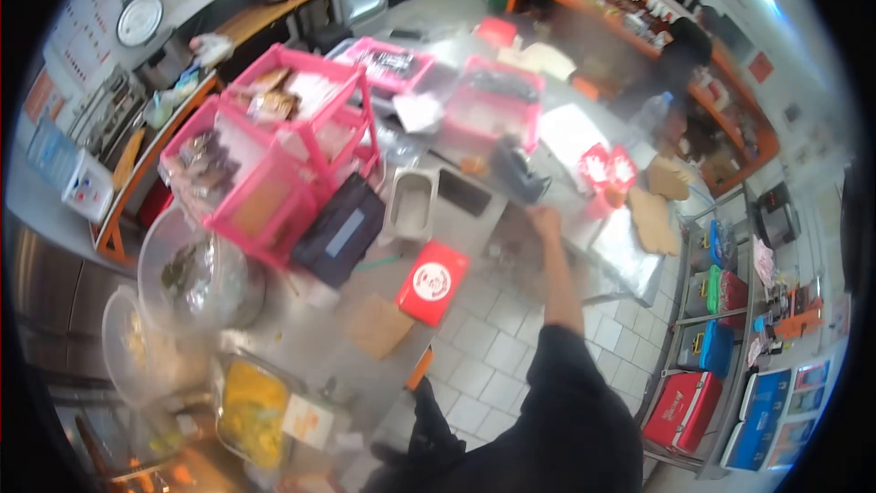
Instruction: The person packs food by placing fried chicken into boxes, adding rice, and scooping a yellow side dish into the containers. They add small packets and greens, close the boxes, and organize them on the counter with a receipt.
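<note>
My right hand [545,221] is stretched forward from a black short sleeve, low over the edge of the metal counter. Its fingers look closed, but blur hides what is in them. Just beyond the fingertips is a dark bulky object [518,172], too smeared to name. On my left side, a dark shape [431,420] may be my left hand or sleeve; its fingers do not show. At its upper end is a narrow orange piece [420,370]. Nearby on the counter lie a red box with a round white logo [432,282] and a flat brown cardboard piece [379,327].
Pink crates [265,192] stand on the left by a dark case [339,230] and a steel pan [412,204]. Clear tubs [196,269] and a yellow-filled tray [251,411] sit lower left. Red-and-white cartons [607,169] are beyond my right hand. Another person [684,59] stands at the back right.
</note>
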{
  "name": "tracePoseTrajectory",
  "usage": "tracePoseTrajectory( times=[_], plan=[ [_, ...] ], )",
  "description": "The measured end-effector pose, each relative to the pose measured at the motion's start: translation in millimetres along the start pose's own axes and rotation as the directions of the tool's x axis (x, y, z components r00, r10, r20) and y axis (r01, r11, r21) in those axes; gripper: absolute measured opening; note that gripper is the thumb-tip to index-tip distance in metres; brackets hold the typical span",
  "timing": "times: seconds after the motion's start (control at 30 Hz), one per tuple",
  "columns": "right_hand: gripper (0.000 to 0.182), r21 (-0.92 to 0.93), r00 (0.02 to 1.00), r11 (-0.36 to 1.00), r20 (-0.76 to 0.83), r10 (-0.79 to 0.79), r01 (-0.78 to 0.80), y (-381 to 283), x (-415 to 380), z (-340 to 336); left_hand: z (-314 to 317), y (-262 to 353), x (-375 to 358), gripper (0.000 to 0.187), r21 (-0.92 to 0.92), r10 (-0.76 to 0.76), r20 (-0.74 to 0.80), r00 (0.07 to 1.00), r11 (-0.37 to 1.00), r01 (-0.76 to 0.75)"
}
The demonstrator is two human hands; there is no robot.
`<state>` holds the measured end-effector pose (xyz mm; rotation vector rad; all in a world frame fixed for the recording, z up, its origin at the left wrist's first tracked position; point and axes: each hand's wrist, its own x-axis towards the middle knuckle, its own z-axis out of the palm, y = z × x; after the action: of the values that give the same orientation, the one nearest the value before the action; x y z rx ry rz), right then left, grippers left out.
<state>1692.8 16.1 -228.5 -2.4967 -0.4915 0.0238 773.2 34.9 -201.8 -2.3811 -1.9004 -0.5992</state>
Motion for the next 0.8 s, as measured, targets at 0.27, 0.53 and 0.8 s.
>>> tracePoseTrajectory(
  times=[0.27, 0.53, 0.8],
  plan=[
    [0.024, 0.665, -0.118, 0.587, 0.61, -0.784, -0.461, -244.6, -380.4, -49.5, -9.2, 1.6, 6.0, 0.021, -0.077, 0.089, 0.002, 0.996, 0.993, -0.089],
    [0.037, 0.953, -0.56, 0.157, 0.281, -0.78, 0.259, -355.2, -653.6, 141.7, -15.5, -16.1, -4.3, 0.019, -0.309, 0.004, -0.035, 0.999, 0.951, -0.014],
    [0.043, 0.733, -0.639, 0.383, 0.679, -0.362, 0.561, -362.2, -687.9, 204.2, -19.6, -10.6, 1.5, 0.019, -0.509, -0.132, -0.013, 0.991, 0.854, 0.107]
  ],
)
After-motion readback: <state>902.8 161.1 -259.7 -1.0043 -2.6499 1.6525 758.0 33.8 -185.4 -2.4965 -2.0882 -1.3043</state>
